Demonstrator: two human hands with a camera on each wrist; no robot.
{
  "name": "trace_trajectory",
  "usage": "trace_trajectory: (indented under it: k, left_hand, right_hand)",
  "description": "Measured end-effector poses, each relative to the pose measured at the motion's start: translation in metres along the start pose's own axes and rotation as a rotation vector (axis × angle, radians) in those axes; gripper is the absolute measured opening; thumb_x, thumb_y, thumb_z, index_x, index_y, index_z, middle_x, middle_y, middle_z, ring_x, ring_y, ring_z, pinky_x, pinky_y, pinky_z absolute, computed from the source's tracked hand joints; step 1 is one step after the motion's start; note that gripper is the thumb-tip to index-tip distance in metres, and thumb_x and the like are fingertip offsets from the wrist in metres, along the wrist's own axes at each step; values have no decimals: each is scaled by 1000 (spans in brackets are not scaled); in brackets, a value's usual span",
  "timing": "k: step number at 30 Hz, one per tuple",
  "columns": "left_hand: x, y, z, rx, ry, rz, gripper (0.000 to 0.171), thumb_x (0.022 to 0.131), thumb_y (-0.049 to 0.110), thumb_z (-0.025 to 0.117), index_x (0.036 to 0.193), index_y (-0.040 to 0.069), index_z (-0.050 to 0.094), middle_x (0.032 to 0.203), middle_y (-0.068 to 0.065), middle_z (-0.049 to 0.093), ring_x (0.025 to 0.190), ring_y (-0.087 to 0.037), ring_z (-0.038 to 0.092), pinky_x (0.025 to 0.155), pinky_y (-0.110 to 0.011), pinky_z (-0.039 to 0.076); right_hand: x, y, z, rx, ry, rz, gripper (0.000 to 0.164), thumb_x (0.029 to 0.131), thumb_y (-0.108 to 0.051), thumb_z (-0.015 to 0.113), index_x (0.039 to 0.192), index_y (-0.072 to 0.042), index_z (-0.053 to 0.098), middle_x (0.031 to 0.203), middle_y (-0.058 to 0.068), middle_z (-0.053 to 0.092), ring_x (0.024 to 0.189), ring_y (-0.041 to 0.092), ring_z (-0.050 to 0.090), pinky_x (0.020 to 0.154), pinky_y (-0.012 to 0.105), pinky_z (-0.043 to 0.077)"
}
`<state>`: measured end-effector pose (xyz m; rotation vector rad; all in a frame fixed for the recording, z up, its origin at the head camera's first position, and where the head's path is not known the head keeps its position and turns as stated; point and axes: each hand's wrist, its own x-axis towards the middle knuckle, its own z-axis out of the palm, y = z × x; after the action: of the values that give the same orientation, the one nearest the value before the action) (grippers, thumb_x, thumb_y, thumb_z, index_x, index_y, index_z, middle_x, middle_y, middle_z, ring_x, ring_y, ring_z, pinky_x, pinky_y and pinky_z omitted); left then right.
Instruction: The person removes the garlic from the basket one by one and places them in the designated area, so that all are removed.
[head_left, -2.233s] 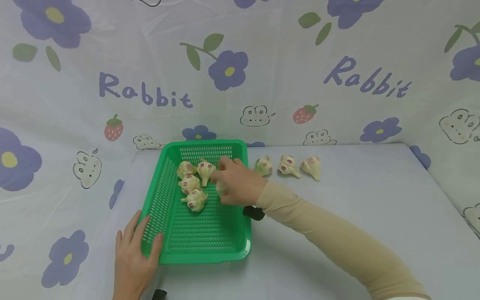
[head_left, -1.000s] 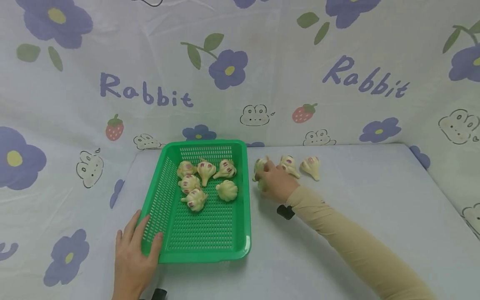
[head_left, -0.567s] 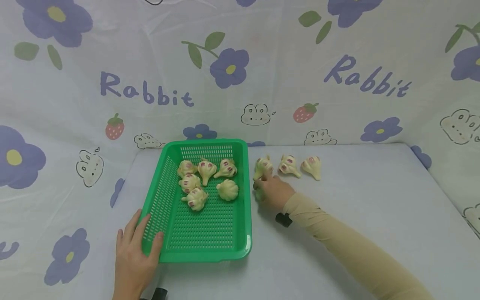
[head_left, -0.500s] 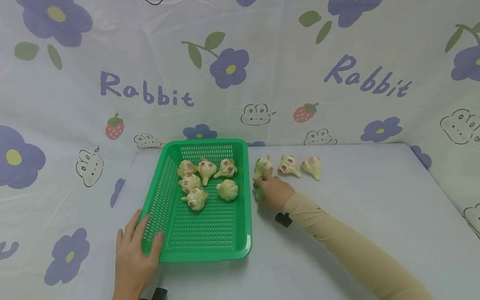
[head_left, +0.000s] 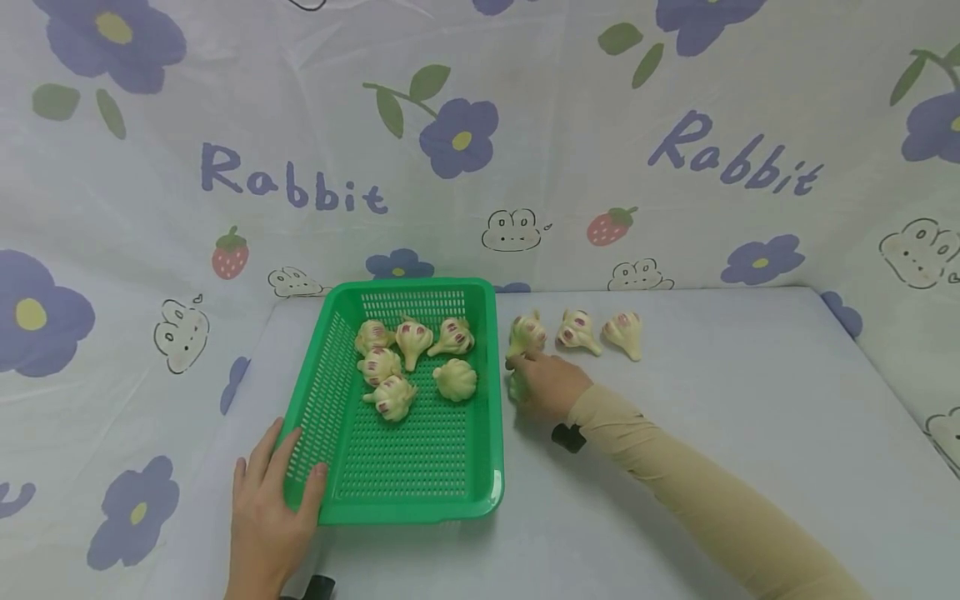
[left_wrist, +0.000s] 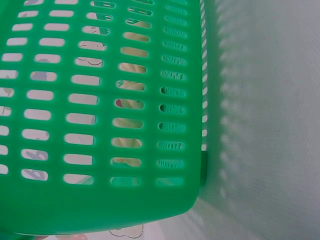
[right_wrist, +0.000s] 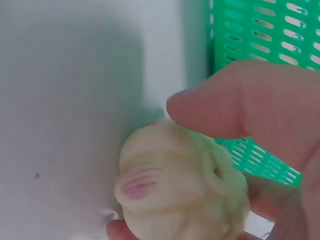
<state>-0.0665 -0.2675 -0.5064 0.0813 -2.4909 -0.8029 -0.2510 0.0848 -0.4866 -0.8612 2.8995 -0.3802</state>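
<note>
A green plastic basket [head_left: 405, 517] stands on the table with several garlic bulbs inside, among them a pale one [head_left: 455, 381] and a purple-marked one [head_left: 391, 399]. My left hand [head_left: 270, 508] rests on its near left corner, fingers fairly straight along the rim. Just outside the right wall, my right hand [head_left: 553, 386] holds a garlic bulb [right_wrist: 170, 185] between thumb and fingers, at the table surface. From above, the hand mostly hides this bulb. Directly behind lies another garlic bulb [head_left: 527, 332]; two more, a bulb [head_left: 576, 331] and a bulb [head_left: 624, 335], lie to its right.
The white table [head_left: 712, 417] extends to the right of the basket. A patterned cloth [head_left: 562, 125] with flowers and rabbits hangs behind and at the sides. A black wrist device [head_left: 568, 437] sits under the right wrist.
My right hand has moved right, from over the basket to the bulb beside it, and now stays nearly still. The pale bulb in the basket is now uncovered. My left hand has not moved.
</note>
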Motion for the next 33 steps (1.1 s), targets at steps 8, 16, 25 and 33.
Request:
trace_trajectory:
  k: [8, 16, 25, 33]
  left_hand:
    - [1, 1, -1, 6, -4, -4, 53, 97, 23, 70, 144, 4, 57, 158, -20, 46, 146, -45, 42, 120, -77, 19]
    - [1, 0, -1, 21, -12, -13, 53, 98, 26, 68, 145, 3, 57, 158, -22, 45, 144, -47, 42, 120, -77, 16]
    - [1, 2, -1, 13, -2, -11, 52, 97, 24, 69, 143, 3, 58, 158, -21, 46, 146, -46, 42, 119, -77, 19]
    - [1, 1, 0, 3, -5, -7, 52, 97, 24, 70, 143, 3, 58, 158, -21, 46, 146, -46, 42, 119, -78, 19]
  right_hand:
    - [-3, -7, -18, 12, -14, 34, 57, 88, -21, 78, 140, -8, 59, 133, 22, 61, 95, 35, 69, 75, 48, 61]
    - [-10, -14, -44, -17, 53, 58, 66, 85, -22, 80, 145, -10, 56, 138, 24, 54, 113, 41, 62, 79, 50, 62]
    - [-16, -29, -67, -22, 157, 6, 62, 84, -21, 80, 141, -9, 60, 134, 23, 57, 107, 39, 65, 71, 44, 63]
    - [-8, -54, -82, -42, 164, -65, 61, 86, -22, 79, 142, -7, 60, 133, 23, 57, 107, 37, 63, 62, 36, 58]
